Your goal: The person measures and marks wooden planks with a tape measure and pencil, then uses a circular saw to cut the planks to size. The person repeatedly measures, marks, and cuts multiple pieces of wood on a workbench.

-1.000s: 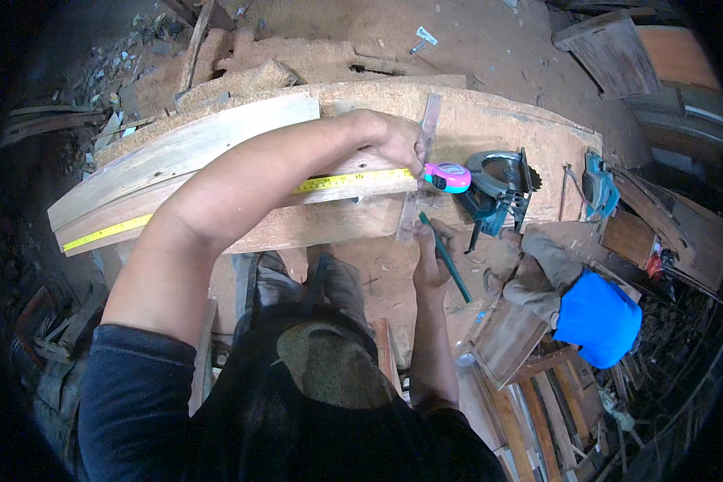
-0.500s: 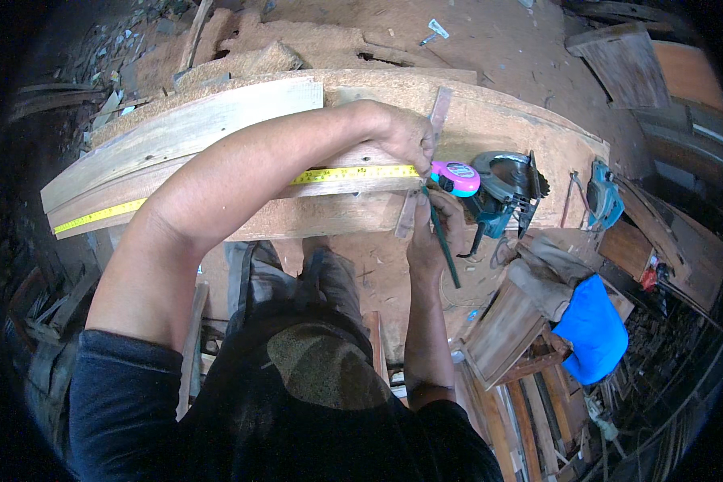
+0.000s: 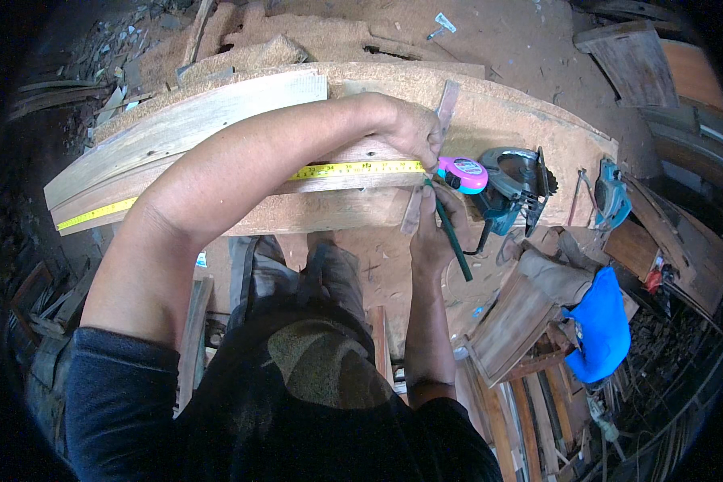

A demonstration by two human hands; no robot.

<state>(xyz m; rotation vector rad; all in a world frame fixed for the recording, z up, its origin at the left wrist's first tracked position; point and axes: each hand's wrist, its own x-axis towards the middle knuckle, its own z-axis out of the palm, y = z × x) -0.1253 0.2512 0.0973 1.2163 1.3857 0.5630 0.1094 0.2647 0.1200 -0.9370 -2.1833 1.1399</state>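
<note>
My left hand (image 3: 414, 128) is closed on the yellow tape blade (image 3: 361, 167) beside its pink tape measure case (image 3: 462, 170); the blade runs left along a pale wooden plank (image 3: 297, 189). My right hand (image 3: 438, 233) grips a dark green pencil (image 3: 454, 245), its upper end at the plank's edge just below my left fingers. A narrow crosswise strip (image 3: 444, 103) lies under both hands. A circular saw (image 3: 502, 173) sits just right of the case, on the long wooden board (image 3: 538, 128). A wider pale board (image 3: 185, 120) lies behind the tape, partly hidden by my left forearm.
A teal power tool (image 3: 610, 193) and a thin red rod (image 3: 574, 201) lie at the board's right end. A co-worker in blue (image 3: 598, 337) bends low at right beside wooden panels (image 3: 506, 329). Loose planks (image 3: 193, 337) and scraps (image 3: 124, 88) lie around the floor.
My right hand with the pencil has risen to the tape beside my left hand. The co-worker at right has shifted position. The whole view has shifted slightly.
</note>
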